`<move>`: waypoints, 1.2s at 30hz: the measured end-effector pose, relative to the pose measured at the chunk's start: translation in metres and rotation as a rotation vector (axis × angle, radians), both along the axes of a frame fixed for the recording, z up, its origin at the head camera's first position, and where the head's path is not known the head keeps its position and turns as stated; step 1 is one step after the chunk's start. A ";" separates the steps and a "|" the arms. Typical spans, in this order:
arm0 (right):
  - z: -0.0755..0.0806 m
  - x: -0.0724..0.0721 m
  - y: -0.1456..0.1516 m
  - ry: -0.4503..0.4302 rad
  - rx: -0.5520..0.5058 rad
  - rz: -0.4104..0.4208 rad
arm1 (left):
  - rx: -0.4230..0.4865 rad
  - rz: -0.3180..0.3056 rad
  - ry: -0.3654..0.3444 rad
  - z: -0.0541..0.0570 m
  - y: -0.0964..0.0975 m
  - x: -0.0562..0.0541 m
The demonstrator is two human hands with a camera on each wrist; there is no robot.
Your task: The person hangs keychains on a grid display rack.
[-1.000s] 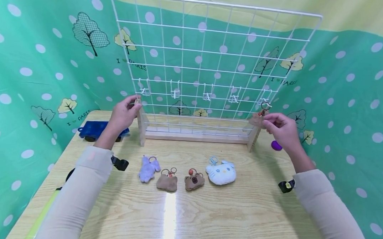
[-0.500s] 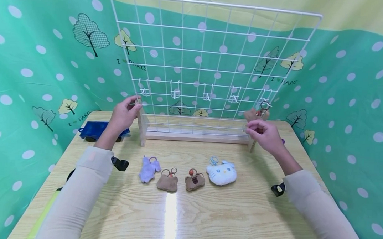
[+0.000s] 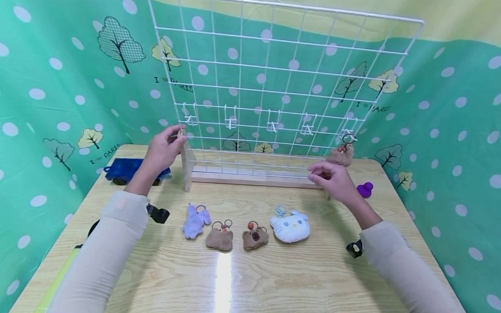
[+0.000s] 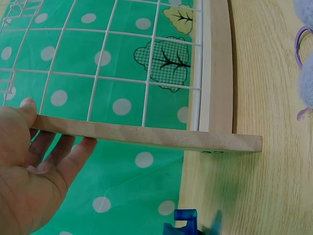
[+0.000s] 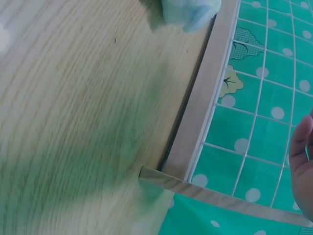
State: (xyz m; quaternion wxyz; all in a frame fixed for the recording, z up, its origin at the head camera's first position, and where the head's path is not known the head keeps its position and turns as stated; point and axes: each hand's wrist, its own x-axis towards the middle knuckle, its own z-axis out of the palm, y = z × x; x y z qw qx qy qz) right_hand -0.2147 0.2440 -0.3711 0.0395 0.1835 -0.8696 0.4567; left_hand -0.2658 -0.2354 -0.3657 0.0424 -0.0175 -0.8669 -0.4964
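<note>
In the head view my left hand (image 3: 163,148) grips the wooden side post (image 3: 185,165) of a white wire grid rack (image 3: 253,89). The left wrist view shows the thumb on one side of that post (image 4: 146,133) and fingers on the other. A brown plush keychain (image 3: 340,156) hangs by its ring at the rightmost white hook (image 3: 347,132). Just below and left of it, my right hand (image 3: 333,179) is apart from the keychain, fingers loosely bent, holding nothing. On the table lie a lilac plush keychain (image 3: 194,222), two brown ones (image 3: 219,239) and a white cat plush keychain (image 3: 291,227).
Several other white hooks (image 3: 231,123) line the same grid row. A blue toy vehicle (image 3: 125,170) stands left of the rack and a small purple object (image 3: 365,189) right of it. A dotted green curtain (image 3: 457,137) surrounds the wooden table (image 3: 295,289).
My right hand has let go of the brown plush keychain at the right hook and moved left and slightly down. The keychain swung left, then back right. My left hand stays on the post.
</note>
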 end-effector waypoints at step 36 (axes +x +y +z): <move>-0.072 -0.035 -0.028 -0.279 0.465 0.481 | 0.009 0.006 -0.013 0.000 -0.001 0.000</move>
